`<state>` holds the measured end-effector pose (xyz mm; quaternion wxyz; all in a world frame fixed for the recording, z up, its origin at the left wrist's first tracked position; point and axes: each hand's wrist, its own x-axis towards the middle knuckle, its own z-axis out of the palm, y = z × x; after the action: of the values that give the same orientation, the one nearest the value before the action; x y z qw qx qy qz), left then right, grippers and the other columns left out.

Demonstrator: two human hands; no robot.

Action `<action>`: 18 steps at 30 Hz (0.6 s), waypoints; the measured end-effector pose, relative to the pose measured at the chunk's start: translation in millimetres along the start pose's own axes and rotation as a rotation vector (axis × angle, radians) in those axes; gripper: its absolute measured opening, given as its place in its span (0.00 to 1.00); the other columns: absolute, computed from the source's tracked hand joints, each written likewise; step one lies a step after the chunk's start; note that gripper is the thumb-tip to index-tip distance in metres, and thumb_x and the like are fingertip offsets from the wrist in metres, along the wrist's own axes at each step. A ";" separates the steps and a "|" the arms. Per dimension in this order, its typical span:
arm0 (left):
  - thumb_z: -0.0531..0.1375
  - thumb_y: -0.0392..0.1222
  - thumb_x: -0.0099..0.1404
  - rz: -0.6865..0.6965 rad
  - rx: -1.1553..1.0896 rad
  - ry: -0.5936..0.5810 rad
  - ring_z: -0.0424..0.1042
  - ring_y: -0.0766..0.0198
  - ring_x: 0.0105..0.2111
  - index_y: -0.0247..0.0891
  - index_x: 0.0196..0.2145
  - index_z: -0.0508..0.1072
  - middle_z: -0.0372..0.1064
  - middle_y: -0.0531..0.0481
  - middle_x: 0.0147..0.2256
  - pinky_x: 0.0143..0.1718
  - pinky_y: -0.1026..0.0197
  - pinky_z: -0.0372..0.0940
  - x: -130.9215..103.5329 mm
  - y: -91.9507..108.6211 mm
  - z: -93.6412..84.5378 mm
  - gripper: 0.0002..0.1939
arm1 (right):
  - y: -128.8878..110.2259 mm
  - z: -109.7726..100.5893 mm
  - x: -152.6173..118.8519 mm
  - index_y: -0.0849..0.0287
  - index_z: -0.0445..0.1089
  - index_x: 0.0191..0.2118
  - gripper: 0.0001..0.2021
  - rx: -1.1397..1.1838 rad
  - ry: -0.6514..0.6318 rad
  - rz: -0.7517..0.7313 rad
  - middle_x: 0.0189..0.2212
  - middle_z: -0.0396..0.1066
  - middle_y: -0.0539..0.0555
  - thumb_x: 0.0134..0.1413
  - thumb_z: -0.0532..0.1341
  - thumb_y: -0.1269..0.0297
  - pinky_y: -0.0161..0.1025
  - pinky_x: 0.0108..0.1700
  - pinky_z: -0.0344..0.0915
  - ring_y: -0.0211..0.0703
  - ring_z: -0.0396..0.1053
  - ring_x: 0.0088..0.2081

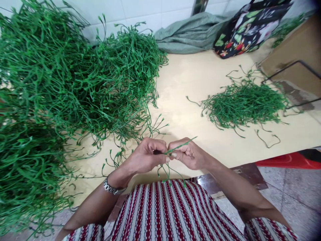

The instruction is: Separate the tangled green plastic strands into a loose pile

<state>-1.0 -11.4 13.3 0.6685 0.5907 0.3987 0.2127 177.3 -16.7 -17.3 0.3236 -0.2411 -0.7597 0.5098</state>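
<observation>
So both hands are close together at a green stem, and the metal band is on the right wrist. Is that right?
Not quite: the head view shows the metal band on the left wrist. The rest holds: the left hand and right hand are close together at a green stem.

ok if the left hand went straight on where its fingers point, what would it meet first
Most likely the right hand, just beyond the thin green stem; the exact gap is unclear.

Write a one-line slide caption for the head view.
Left hand and right hand hold green stems at the edge of a pale table heaped with greenery.
</observation>
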 end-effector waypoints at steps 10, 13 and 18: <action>0.63 0.40 0.53 0.108 -0.105 0.103 0.58 0.70 0.24 0.34 0.25 0.74 0.63 0.53 0.23 0.26 0.66 0.54 0.3 -7.8 -7.3 0.06 | 12.2 0.5 -7.0 0.61 0.64 0.38 0.14 0.286 0.207 0.218 0.28 0.63 0.51 0.58 0.53 0.54 0.33 0.32 0.59 0.35 0.60 0.29; 0.61 0.38 0.55 0.124 -0.099 0.195 0.60 0.69 0.25 0.34 0.26 0.75 0.64 0.52 0.23 0.27 0.65 0.56 2.1 -9.5 -2.7 0.05 | 14.9 9.7 -3.9 0.59 0.62 0.43 0.15 0.377 0.271 0.242 0.34 0.64 0.53 0.56 0.56 0.54 0.34 0.36 0.61 0.36 0.63 0.35; 0.61 0.34 0.53 0.240 -0.078 0.397 0.62 0.68 0.25 0.35 0.22 0.73 0.62 0.51 0.26 0.26 0.65 0.60 6.2 -12.5 6.3 0.03 | 16.9 24.0 2.0 0.58 0.63 0.42 0.11 0.405 0.403 0.190 0.36 0.64 0.51 0.54 0.59 0.62 0.31 0.38 0.63 0.34 0.65 0.37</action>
<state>5.3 -13.3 -0.6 0.5692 0.5543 0.4406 0.4178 158.9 -24.0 -39.0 0.4601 -0.3380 -0.5373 0.6208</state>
